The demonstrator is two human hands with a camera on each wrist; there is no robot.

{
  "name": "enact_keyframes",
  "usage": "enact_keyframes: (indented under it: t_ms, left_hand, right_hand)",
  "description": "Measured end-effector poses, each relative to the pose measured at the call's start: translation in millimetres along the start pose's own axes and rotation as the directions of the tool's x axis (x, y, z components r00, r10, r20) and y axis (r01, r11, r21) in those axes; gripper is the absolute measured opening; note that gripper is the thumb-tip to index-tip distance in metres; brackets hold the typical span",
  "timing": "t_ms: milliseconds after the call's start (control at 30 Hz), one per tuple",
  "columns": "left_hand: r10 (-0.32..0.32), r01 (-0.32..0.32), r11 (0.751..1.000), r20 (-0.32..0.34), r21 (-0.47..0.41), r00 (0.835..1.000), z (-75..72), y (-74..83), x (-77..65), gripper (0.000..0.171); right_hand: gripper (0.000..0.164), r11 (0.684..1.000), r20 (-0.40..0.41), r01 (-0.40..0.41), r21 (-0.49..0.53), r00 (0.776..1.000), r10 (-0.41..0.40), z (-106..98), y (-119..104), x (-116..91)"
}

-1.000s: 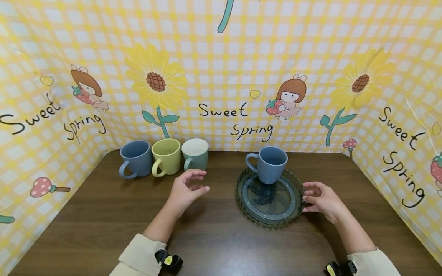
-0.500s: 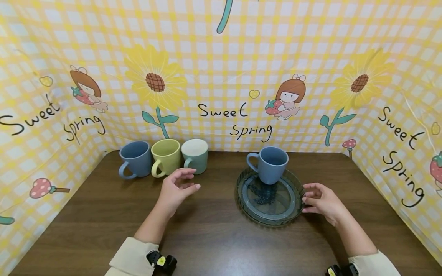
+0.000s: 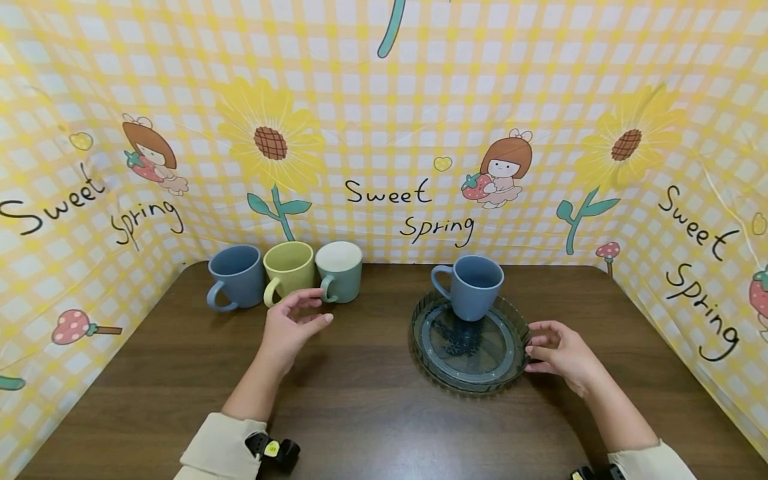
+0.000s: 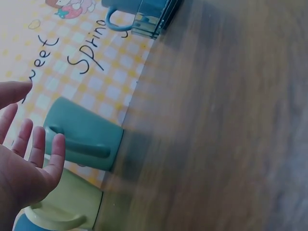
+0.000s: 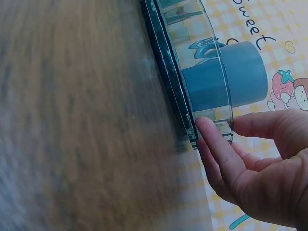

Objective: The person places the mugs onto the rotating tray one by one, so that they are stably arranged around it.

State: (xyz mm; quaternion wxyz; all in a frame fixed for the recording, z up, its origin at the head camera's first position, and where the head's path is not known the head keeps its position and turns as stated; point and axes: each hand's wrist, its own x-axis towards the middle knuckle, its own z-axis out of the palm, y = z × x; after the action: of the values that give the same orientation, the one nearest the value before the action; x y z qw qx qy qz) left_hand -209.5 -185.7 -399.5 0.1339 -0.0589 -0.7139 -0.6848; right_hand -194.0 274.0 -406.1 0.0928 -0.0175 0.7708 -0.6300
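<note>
A round, see-through tray point(image 3: 474, 375) lies flat on the right side of the brown table point(image 3: 372, 423), its circular outline giving it no long axis. On its far part stands a blue mug point(image 3: 477, 297), upright, its long axis vertical and its handle pointing left. The right hand point(image 3: 561, 353) meets the tray's right side, its fingers slightly bent and spread, the tips against the outside of the wall rather than wrapped around it. The left hand point(image 3: 291, 328) is half spread, thumb apart from the fingers, and holds nothing; it lies in front of the yellow-green mug point(image 3: 292, 267), with a fingertip near the handle of the teal mug point(image 3: 344, 280); whether they touch cannot be told. A second blue mug point(image 3: 236, 280) completes this upright row at far left, handles turned toward the near left. Compared with one second earlier, the left hand is farther left, and the mug on the tray sits slightly farther right.
</note>
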Motion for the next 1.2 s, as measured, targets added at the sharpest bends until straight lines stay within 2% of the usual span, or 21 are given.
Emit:
enact_keyframes:
  t_ms: [267,567,833,1200]
  left_hand:
    - [-0.036,0.037,0.999,-0.033,0.023,0.999,-7.0,-6.6,5.9,0.046]
    - [-0.084,0.086,0.995,-0.041,0.055,0.996,-13.7,-16.8,16.7,0.048]
    - [-0.12,0.121,0.99,-0.019,0.078,0.993,-16.4,-23.6,29.8,0.047]
    - [-0.17,0.165,0.98,0.039,0.113,0.985,-17.4,-22.7,49.0,0.042]
  right_hand:
    - [0.052,1.0,-0.008,-0.003,0.003,1.0,0.003,1.0,0.9,-0.5]
    - [0.052,1.0,-0.009,0.002,0.003,1.0,-0.002,1.7,0.8,-2.0]
    - [0.052,1.0,-0.008,0.008,0.013,1.0,-0.008,1.3,0.6,-2.4]
    - [0.052,1.0,-0.006,0.013,0.019,1.0,-0.012,1.0,1.1,-2.1]
